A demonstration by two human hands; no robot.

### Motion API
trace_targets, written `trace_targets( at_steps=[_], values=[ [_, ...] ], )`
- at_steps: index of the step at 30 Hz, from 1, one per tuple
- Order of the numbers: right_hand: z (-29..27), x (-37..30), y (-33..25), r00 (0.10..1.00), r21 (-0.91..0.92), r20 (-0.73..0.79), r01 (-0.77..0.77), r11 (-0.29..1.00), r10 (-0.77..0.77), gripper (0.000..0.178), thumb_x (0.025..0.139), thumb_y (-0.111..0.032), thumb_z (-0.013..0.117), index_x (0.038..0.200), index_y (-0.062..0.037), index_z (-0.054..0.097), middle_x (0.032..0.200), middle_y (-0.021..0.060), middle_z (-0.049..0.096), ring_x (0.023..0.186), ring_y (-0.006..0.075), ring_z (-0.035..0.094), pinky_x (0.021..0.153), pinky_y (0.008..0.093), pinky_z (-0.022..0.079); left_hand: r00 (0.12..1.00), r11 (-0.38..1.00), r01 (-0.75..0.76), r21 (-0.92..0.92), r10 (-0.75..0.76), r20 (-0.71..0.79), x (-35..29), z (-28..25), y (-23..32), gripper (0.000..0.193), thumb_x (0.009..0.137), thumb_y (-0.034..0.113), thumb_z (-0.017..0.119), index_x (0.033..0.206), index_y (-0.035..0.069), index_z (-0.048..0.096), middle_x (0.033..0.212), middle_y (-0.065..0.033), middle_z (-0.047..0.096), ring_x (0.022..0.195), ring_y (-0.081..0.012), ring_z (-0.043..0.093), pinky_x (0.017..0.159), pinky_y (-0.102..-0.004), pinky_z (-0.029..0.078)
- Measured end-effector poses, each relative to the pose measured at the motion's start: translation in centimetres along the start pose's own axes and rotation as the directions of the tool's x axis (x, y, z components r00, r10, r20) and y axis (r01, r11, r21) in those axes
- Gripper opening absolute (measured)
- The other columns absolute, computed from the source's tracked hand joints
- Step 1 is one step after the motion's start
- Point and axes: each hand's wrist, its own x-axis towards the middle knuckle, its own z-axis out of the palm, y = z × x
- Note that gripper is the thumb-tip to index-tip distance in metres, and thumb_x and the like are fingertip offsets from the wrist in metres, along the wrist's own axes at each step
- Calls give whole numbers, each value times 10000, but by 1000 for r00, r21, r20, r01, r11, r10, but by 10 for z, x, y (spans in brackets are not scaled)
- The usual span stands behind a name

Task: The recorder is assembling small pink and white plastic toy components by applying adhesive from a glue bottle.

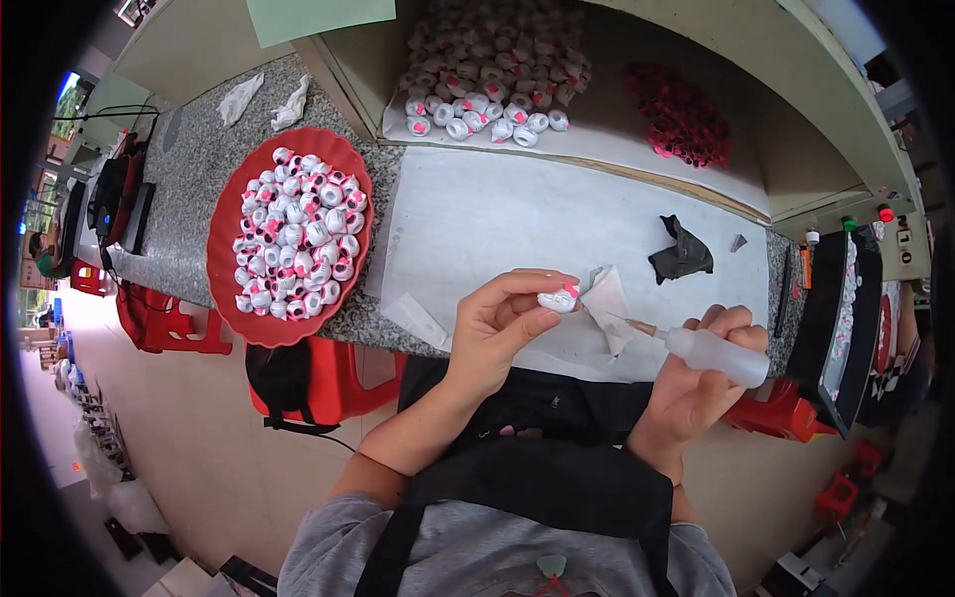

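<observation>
Translucent plastic makes up the squeeze bottle (714, 355) that the right hand (696, 383) grips with its fingers wrapped round the body. Its long axis runs nearly level, and the thin nozzle points left and slightly up toward the small white-and-red piece (559, 298). The left hand (502, 323) pinches that piece between thumb and fingertips, holding it just above the near edge of the pale work mat (517, 214); the nozzle tip stops a little short of it.

Between bottle and piece, a crumpled white tissue (607, 303) lies on the mat. Farther back on the mat sits a dark green rag (681, 254), with a small grey scrap (738, 242) to its right. Left of the mat, a red oval tray (288, 234) is heaped with more white-and-red pieces. Behind the mat, an open cardboard box (796, 109) holds a pile of white pieces (492, 70) and a heap of red pieces (681, 114). Right of the mat stands a black tray (846, 328) with a row of small white parts. A green sheet (318, 15) lies at the box's far left corner.
</observation>
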Motion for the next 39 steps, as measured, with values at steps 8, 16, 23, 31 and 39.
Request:
trace_targets(
  at_steps=[8, 16, 23, 31, 39],
  values=[
    [12, -13, 1, 924, -280, 295, 325, 903, -241, 420, 592, -278, 721, 787, -87, 401, 734, 26, 404, 545, 93, 378, 452, 190, 335, 996, 995, 83, -63, -82, 23, -3, 3, 6, 361, 719, 5, 553, 1051, -22, 415, 1017, -180, 497, 879, -212, 530, 784, -311, 422],
    [15, -18, 1, 915, -295, 316, 345, 891, -250, 401, 592, -259, 722, 792, -90, 419, 751, 27, 417, 541, 94, 389, 457, 198, 348, 993, 988, 110, -110, -106, 44, -3, 6, 7, 337, 718, -10, 542, 1036, -19, 431, 1005, -161, 502, 918, -181, 507, 793, -289, 409],
    [8, -18, 0, 893, -258, 386, 346, 902, -232, 381, 592, -187, 725, 830, -85, 445, 774, 38, 439, 554, 100, 413, 474, 202, 360, 992, 988, 121, -93, -117, 47, -4, 7, 7, 341, 713, -8, 553, 1032, -15, 436, 1006, -156, 504, 914, -175, 508, 794, -279, 405],
    [15, -19, -4, 921, -239, 299, 327, 914, -251, 380, 578, -182, 736, 794, -75, 442, 750, 49, 428, 547, 104, 397, 461, 206, 353, 988, 987, 148, -57, -145, 51, -5, 9, 7, 346, 704, -11, 560, 1029, -15, 440, 1001, -157, 509, 932, -180, 502, 818, -286, 389],
    [11, -18, -1, 912, -243, 268, 375, 895, -310, 382, 588, -200, 731, 784, -68, 430, 733, 51, 410, 535, 103, 374, 444, 202, 337, 987, 981, 160, -106, -156, 46, -5, 8, 8, 341, 705, -12, 553, 1026, -16, 440, 996, -156, 510, 926, -177, 504, 815, -290, 391]
  ],
)
